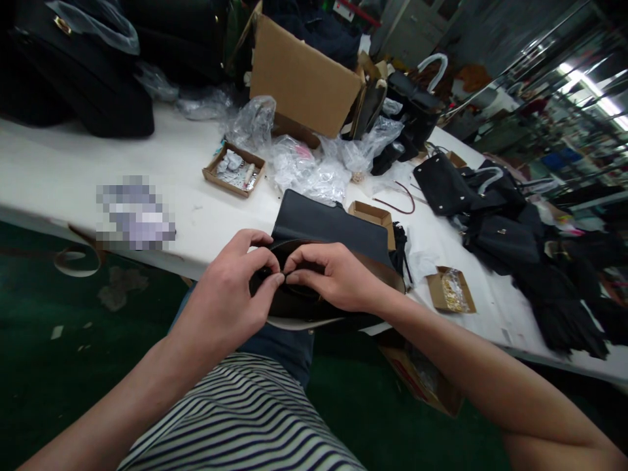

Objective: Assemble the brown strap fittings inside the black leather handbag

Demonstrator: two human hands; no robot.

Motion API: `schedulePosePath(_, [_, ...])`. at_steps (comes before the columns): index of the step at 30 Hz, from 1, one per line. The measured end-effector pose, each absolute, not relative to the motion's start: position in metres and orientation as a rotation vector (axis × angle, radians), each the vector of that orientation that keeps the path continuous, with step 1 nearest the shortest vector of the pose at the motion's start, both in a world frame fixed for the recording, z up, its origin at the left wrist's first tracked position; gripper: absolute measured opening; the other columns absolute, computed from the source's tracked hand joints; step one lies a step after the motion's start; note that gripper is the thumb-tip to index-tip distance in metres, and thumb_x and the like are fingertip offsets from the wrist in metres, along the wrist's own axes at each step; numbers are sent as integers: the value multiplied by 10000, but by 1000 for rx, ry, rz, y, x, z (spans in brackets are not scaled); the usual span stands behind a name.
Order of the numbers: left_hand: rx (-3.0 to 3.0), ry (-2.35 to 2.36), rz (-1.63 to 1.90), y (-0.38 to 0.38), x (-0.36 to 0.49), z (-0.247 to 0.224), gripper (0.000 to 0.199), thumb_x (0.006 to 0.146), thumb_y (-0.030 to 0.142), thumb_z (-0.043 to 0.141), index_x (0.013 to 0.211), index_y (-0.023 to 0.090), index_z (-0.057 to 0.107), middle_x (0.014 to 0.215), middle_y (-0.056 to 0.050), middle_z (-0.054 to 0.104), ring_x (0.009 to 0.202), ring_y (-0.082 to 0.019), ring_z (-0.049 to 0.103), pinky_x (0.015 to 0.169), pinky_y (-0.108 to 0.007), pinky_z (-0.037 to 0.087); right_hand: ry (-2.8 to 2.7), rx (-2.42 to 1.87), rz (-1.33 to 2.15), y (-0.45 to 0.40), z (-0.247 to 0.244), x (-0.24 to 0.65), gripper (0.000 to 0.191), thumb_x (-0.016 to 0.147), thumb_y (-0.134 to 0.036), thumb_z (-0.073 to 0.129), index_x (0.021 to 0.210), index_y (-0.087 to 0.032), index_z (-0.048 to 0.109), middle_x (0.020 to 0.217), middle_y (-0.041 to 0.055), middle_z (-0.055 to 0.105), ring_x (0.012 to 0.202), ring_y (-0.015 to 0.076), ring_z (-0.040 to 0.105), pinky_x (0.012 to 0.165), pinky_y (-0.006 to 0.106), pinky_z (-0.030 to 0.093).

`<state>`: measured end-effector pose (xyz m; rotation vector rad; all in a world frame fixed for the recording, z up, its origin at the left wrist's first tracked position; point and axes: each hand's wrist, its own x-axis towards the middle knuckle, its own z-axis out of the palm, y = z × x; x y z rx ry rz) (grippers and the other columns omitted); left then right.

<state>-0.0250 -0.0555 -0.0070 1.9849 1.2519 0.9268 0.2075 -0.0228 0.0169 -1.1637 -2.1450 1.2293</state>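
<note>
A black bag (333, 226) lies at the table's front edge with its flap folded back and its dark opening facing up. Over the left part of that opening, my left hand (245, 278) is closed, thumb and fingertips pinched together. Close against it, my right hand (333, 275) is closed in a pinch too, its fingertips nearly touching those of my left hand. Whatever lies between the fingertips is too small and dark to make out.
Behind the bag are clear plastic wraps (307, 170), a large cardboard box (304, 75) and a small tray (234, 170). An open carton (370, 216) and a box of gold parts (451, 290) stand right. Black bags (441, 183) lie further right, others back left.
</note>
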Motion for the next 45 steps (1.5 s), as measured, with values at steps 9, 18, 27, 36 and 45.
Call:
schedulePosePath(9, [1879, 1146, 808, -68, -38, 1, 800, 986, 254, 671, 1730, 360, 398, 1685, -72, 532, 1502, -305, 591, 1255, -459, 561, -2239, -1046, 1164, -25, 22, 207, 80, 1027, -129, 712, 1018, -209, 711, 1050, 16, 768, 995, 176, 698, 959, 295, 525])
schedulePosePath(18, [1823, 1372, 1001, -72, -33, -3, 271, 1015, 242, 650, 1189, 182, 848, 1184, -74, 857, 1005, -251, 821, 970, -350, 646, -2138, -1085, 1485, -21, 27, 210, 206, 1019, -170, 757, 1222, -191, 790, 1133, 26, 803, 1041, 177, 738, 969, 277, 547])
schedulePosePath(27, [1878, 1304, 1019, -59, -24, -5, 226, 1000, 163, 627, 870, 186, 811, 996, -68, 860, 874, -222, 806, 855, -294, 621, -2299, -889, 1125, -39, 22, 199, 149, 1051, -69, 668, 1049, -191, 755, 1042, 51, 767, 978, 177, 717, 925, 292, 563])
schedulePosePath(36, [1861, 1255, 1064, -61, -26, -8, 237, 994, 144, 645, 863, 198, 834, 962, -62, 863, 898, -232, 829, 804, -277, 661, -2114, -1016, 1010, -43, 14, 199, 148, 1022, -76, 726, 1043, -210, 784, 1039, 44, 787, 963, 183, 742, 895, 303, 577])
schedulePosePath(45, [1745, 1223, 1113, -63, -31, -11, 230, 990, 161, 652, 969, 203, 877, 1068, -73, 874, 920, -243, 838, 663, -253, 650, -2058, -1186, 1056, -41, 11, 198, 87, 1027, -164, 737, 1033, -223, 800, 1020, 35, 821, 950, 199, 766, 912, 317, 593])
